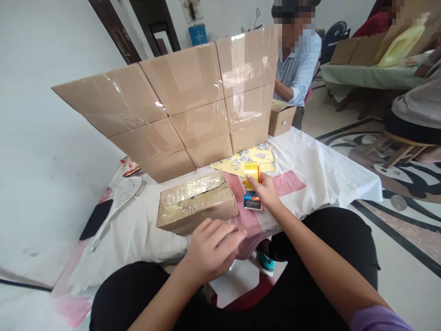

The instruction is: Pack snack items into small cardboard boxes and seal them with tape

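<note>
Fingers of the left hand (214,250) are loosely bent and free at the near side of the taped box (196,207), can't tell if they're touching. Box sits pretty close to the tablecloth (320,170) edge. White racket (127,192) lies left of it. Right hand (264,189) grips a tape dispenser (252,171) just right of it, decent open cloth further right. Tall cardboard wall (195,99) closes off behind it.

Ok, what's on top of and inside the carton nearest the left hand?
On the carton: shiny tape across the top, plus dark print too blurred to read. Inside: can't see; the top and sides cover it.
</note>
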### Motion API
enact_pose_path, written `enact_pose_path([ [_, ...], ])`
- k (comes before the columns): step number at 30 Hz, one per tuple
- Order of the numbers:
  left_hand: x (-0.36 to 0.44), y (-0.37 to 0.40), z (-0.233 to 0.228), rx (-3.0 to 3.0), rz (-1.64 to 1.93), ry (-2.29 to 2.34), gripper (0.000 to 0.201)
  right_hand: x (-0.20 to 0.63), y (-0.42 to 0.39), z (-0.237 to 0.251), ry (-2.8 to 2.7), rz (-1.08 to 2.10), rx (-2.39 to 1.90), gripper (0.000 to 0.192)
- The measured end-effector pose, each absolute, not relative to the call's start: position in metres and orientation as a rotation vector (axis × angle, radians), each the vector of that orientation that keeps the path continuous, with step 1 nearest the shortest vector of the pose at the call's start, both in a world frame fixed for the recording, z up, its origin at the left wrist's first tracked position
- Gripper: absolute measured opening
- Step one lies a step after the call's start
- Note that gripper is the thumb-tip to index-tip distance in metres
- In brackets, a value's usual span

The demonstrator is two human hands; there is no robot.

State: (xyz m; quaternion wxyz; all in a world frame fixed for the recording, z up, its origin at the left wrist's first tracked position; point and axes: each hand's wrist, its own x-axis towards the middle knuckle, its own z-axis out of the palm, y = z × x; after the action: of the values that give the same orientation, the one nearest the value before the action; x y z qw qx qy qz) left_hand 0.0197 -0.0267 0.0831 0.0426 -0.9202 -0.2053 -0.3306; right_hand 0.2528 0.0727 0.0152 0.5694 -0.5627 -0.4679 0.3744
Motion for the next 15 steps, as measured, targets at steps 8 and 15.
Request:
enact_pose_path([
  [8, 0.042, -0.024, 0.037, -2.989, -0.709, -1.065, 0.053, 0.239, 0.037, 0.048, -0.997, 1.102, -1.287, 0.047],
  [15, 0.045, -0.021, 0.016, -2.956, -0.653, -1.314, 0.06, 0.229, 0.03, 0.034, -1.238, 0.946, -1.39, 0.04],
])
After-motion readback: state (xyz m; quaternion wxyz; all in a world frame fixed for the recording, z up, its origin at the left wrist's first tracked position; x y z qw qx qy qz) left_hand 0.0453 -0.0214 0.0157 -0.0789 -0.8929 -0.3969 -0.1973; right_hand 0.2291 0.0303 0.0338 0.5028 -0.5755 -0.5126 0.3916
